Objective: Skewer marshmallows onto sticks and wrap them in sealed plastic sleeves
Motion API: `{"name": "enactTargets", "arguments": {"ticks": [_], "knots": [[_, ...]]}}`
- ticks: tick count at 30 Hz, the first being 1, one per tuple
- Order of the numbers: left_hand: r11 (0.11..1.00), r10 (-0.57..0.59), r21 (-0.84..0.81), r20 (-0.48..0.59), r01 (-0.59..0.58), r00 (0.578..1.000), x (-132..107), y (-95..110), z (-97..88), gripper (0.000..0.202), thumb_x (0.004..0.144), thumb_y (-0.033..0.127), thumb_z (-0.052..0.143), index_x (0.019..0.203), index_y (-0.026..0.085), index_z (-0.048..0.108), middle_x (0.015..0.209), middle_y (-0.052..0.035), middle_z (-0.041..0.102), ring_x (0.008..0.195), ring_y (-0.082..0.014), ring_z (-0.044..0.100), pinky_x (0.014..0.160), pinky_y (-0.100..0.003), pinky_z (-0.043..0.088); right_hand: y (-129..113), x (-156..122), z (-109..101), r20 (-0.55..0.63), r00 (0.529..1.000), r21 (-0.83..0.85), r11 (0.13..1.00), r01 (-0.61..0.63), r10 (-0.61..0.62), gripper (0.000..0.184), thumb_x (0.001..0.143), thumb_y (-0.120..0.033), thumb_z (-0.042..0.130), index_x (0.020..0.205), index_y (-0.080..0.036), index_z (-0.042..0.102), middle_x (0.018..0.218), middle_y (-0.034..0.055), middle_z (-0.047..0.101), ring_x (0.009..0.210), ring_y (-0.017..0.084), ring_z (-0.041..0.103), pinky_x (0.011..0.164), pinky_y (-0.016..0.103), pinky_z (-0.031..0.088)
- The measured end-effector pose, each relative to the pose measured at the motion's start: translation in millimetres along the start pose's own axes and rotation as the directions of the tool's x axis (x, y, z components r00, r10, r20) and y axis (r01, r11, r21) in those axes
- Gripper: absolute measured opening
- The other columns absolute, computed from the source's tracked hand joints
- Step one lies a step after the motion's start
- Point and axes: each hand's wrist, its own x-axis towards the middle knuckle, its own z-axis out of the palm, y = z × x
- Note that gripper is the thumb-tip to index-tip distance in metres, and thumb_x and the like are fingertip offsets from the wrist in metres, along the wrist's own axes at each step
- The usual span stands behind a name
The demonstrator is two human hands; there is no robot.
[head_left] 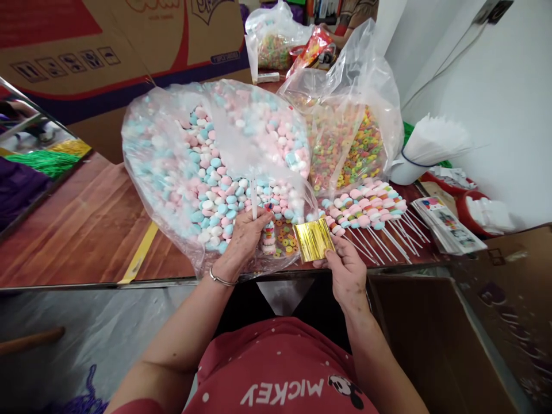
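Observation:
My left hand (pixel 245 237) is closed around a marshmallow skewer (pixel 268 240), its white stick pointing up and its candies hanging below my fingers. A clear wrapper seems to cover it, though its edges are hard to make out. Between the thumb and fingers of my right hand (pixel 347 264) is a flat bundle of gold twist ties (pixel 314 240), held just right of the skewer. Behind both hands lies a large clear bag of pink, blue and white marshmallows (pixel 224 190). Some ring-shaped candies (pixel 285 237) show between my hands, near the table's front edge.
Finished-looking marshmallow skewers (pixel 366 207) are piled at the right. Behind them stands a bag of colourful rings (pixel 345 149). Printed cards (pixel 448 224), a container of white sticks (pixel 405 167) and red baskets (pixel 474 215) sit farther right. An open cardboard box (pixel 422 339) is below.

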Motion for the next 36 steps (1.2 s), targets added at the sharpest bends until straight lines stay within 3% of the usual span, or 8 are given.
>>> {"name": "enactTargets", "arguments": {"ticks": [7,15,18,21,25,28,32,36], "knots": [[0.994,0.047,0.103,-0.017,-0.045,0.999,8,-8,0.7,0.023,0.063,0.035,0.08,0.067,0.015,0.07,0.058,0.0024,0.056,0.051,-0.0097,0.046,0.047,-0.022,0.035,-3,2,5,-0.022,0.999,0.029,0.999,-0.041,0.041,0.037,0.076,-0.033,0.072,0.109,-0.019,0.064,0.093,0.0026,0.074,0.048,0.013,0.064,0.047,0.029,0.059],[0.947,0.078,0.311,0.007,-0.076,0.997,12,-7,5.3,0.027,0.07,0.04,0.072,0.064,0.015,0.064,0.056,0.0038,0.051,0.051,-0.0105,0.042,0.048,-0.023,0.031,2,4,-4,-0.081,0.997,-0.013,1.0,0.008,-0.009,0.037,0.077,-0.034,0.069,0.109,-0.017,0.064,0.087,0.0027,0.073,0.049,0.012,0.063,0.048,0.027,0.057],[0.861,0.135,0.497,-0.025,-0.105,0.99,19,-10,-3.6,0.026,0.073,0.04,0.066,0.063,0.016,0.061,0.056,0.0029,0.051,0.054,-0.0131,0.045,0.05,-0.024,0.032,-1,1,-3,-0.026,1.0,-0.077,0.997,0.01,-0.013,0.033,0.076,-0.033,0.069,0.106,-0.019,0.065,0.092,0.0035,0.073,0.05,0.012,0.064,0.049,0.027,0.058],[0.695,0.209,0.705,-0.009,-0.142,0.978,26,-7,-11.4,0.025,0.079,0.038,0.059,0.065,0.017,0.062,0.06,0.0002,0.055,0.062,-0.0179,0.052,0.058,-0.028,0.039,-4,-3,2,0.014,1.0,-0.088,0.996,0.026,-0.025,0.028,0.077,-0.031,0.067,0.103,-0.02,0.065,0.084,0.0006,0.072,0.049,0.012,0.063,0.05,0.025,0.058],[0.526,0.334,0.824,0.029,-0.211,0.942,19,5,-14.4,0.026,0.082,0.039,0.057,0.087,0.016,0.067,0.085,-0.007,0.063,0.083,-0.0241,0.059,0.079,-0.035,0.047,-4,-2,0,-0.013,0.999,-0.068,0.997,0.047,-0.048,0.029,0.079,-0.032,0.065,0.106,-0.019,0.064,0.086,0.001,0.072,0.049,0.011,0.063,0.05,0.024,0.057],[0.536,0.338,0.819,0.013,-0.203,0.941,5,11,-18.7,0.028,0.082,0.04,0.057,0.095,0.017,0.065,0.093,-0.0075,0.064,0.086,-0.0235,0.059,0.081,-0.035,0.048,0,3,-11,-0.083,0.995,-0.038,0.998,0.059,-0.062,0.034,0.079,-0.034,0.067,0.109,-0.017,0.063,0.087,0.0024,0.073,0.046,0.011,0.062,0.047,0.025,0.057],[0.559,0.32,0.82,-0.073,-0.126,0.945,-8,18,-37.2,0.024,0.084,0.041,0.057,0.089,0.018,0.062,0.081,-0.0036,0.061,0.076,-0.0209,0.058,0.071,-0.032,0.047,4,8,-23,-0.12,0.989,-0.005,0.996,0.091,-0.091,0.033,0.079,-0.032,0.07,0.108,-0.017,0.065,0.088,0.0029,0.073,0.048,0.012,0.063,0.047,0.026,0.057],[0.798,0.185,0.602,-0.182,-0.039,0.966,-19,27,-58.0,0.027,0.077,0.042,0.066,0.09,0.019,0.057,0.067,0.0028,0.052,0.055,-0.0136,0.047,0.051,-0.024,0.039,2,5,-24,-0.119,0.986,0.005,0.993,0.117,-0.116,0.028,0.08,-0.028,0.07,0.106,-0.017,0.067,0.087,0.0029,0.073,0.05,0.012,0.064,0.046,0.024,0.056]]}}
